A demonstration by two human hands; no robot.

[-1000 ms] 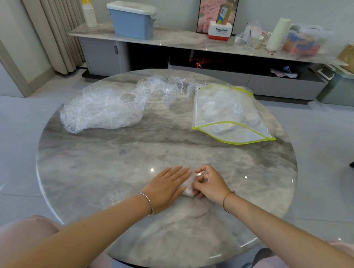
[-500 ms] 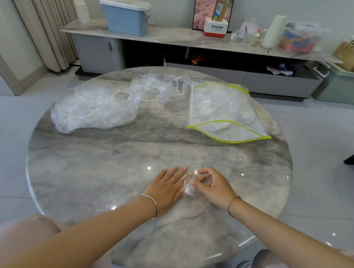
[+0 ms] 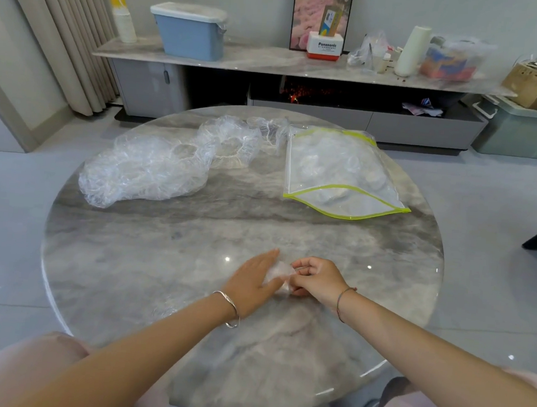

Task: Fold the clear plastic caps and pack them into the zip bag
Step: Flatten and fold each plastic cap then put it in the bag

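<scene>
A small folded clear plastic cap lies on the round marble table near its front. My left hand lies flat with straight fingers against the cap's left side. My right hand pinches the cap's right edge with curled fingers. A heap of loose clear caps sits at the back left of the table. The zip bag, clear with a yellow-green edge, lies at the back right with its mouth open toward me and several folded caps inside.
Behind the table runs a low marble-topped cabinet carrying a blue lidded bin, a white roll and boxes. A green crate stands on the floor at the right. Curtains hang at the left.
My left hand has turned more onto its edge beside the cap, and my right hand's fingers have lifted the cap's right edge. The camera has tipped slightly.
</scene>
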